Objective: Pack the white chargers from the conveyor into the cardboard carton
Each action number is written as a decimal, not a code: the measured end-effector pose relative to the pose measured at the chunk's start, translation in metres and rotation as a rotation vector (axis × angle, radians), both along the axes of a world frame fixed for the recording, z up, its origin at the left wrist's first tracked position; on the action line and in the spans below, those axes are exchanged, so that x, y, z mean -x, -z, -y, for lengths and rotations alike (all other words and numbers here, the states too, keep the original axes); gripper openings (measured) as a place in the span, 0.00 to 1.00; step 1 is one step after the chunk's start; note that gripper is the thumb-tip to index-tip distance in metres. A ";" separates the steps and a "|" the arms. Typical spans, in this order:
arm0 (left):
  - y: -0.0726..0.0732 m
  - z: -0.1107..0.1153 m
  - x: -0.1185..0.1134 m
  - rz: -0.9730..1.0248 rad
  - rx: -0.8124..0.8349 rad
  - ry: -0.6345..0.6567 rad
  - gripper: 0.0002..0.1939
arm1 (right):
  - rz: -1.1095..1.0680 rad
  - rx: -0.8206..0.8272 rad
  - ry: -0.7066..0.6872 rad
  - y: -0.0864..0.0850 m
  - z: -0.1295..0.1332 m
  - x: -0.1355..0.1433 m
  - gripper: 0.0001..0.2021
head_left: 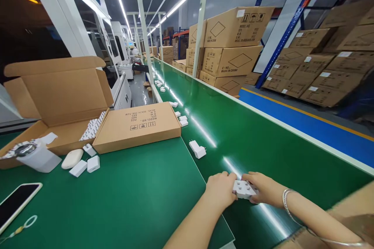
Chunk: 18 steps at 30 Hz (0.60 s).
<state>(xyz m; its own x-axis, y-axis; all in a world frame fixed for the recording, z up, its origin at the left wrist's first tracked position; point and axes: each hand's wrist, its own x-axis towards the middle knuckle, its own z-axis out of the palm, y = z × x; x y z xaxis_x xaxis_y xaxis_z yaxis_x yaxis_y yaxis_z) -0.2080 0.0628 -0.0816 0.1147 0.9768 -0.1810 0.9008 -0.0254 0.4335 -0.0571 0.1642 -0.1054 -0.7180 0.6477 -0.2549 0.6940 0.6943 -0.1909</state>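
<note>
Over the near end of the green conveyor belt (233, 144), a small cluster of white charger plugs (243, 190) is held between both hands. My left hand (221, 190) is closed on its left side, and my right hand (265, 187), with a silver bangle at the wrist, grips the right side. The fingers partly hide the cluster. Beyond my left hand, a pair of white chargers (198, 149) lies on the belt near the table edge. More chargers (183, 120) lie further up, beside the closed carton.
On the green table (140, 186) at left are a closed flat carton (140, 126), an open carton (70, 97) holding chargers, loose chargers (93, 163), a white earbud-like case (72, 158), a white container (41, 157) and a phone (19, 204). Large cartons (233, 60) stand stacked beyond the belt.
</note>
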 end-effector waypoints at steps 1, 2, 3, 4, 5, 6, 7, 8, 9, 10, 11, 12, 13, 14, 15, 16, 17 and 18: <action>0.000 0.000 0.001 0.020 0.006 0.025 0.27 | -0.031 0.012 -0.007 -0.003 0.004 -0.004 0.17; 0.001 0.000 0.002 0.046 0.010 0.050 0.30 | -0.059 0.024 -0.011 -0.006 0.008 -0.008 0.20; 0.002 0.000 0.003 0.072 0.014 0.073 0.32 | -0.080 0.033 -0.014 -0.009 0.012 -0.011 0.24; 0.003 0.000 0.004 0.098 0.018 0.089 0.33 | -0.096 0.040 -0.016 -0.011 0.017 -0.013 0.26; 0.004 0.000 0.004 0.118 0.026 0.088 0.33 | -0.107 0.044 -0.016 -0.012 0.022 -0.015 0.27; 0.006 0.000 0.005 0.130 0.039 0.070 0.30 | -0.114 0.046 -0.013 -0.013 0.028 -0.015 0.27; 0.007 0.000 0.004 0.135 0.058 0.037 0.28 | -0.118 0.046 -0.007 -0.014 0.033 -0.014 0.25; 0.009 0.000 0.004 0.138 0.080 -0.002 0.25 | -0.120 0.044 0.005 -0.014 0.039 -0.013 0.23; 0.010 0.000 0.003 0.141 0.101 -0.037 0.23 | -0.122 0.041 0.021 -0.015 0.044 -0.012 0.23; 0.011 0.000 0.002 0.146 0.118 -0.058 0.21 | -0.124 0.037 0.043 -0.015 0.049 -0.010 0.22; 0.012 0.000 0.000 0.153 0.130 -0.061 0.21 | -0.127 0.033 0.067 -0.015 0.053 -0.009 0.22; 0.012 0.000 -0.001 0.159 0.135 -0.054 0.20 | -0.132 0.030 0.093 -0.015 0.056 -0.008 0.22; 0.011 0.000 -0.002 0.159 0.131 -0.050 0.20 | -0.140 0.028 0.118 -0.015 0.059 -0.007 0.21; 0.009 -0.001 -0.002 0.150 0.116 -0.059 0.19 | -0.151 0.031 0.143 -0.014 0.060 -0.007 0.20; 0.007 -0.001 -0.002 0.131 0.088 -0.085 0.19 | -0.164 0.037 0.168 -0.014 0.060 -0.006 0.19; 0.005 -0.002 -0.002 0.104 0.047 -0.125 0.18 | -0.180 0.046 0.193 -0.015 0.060 -0.006 0.19; 0.002 -0.003 -0.001 0.071 -0.004 -0.172 0.18 | -0.202 0.053 0.220 -0.018 0.059 -0.007 0.18; -0.001 -0.004 0.001 0.036 -0.059 -0.222 0.17 | -0.231 0.062 0.249 -0.021 0.058 -0.008 0.18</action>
<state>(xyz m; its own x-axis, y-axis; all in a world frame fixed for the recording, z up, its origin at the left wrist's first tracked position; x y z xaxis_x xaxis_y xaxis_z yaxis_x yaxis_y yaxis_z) -0.2086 0.0668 -0.0808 -0.0986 0.9876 -0.1225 0.8711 0.1452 0.4691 -0.0488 0.1061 -0.0840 -0.5835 0.7984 -0.1486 0.7741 0.4914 -0.3990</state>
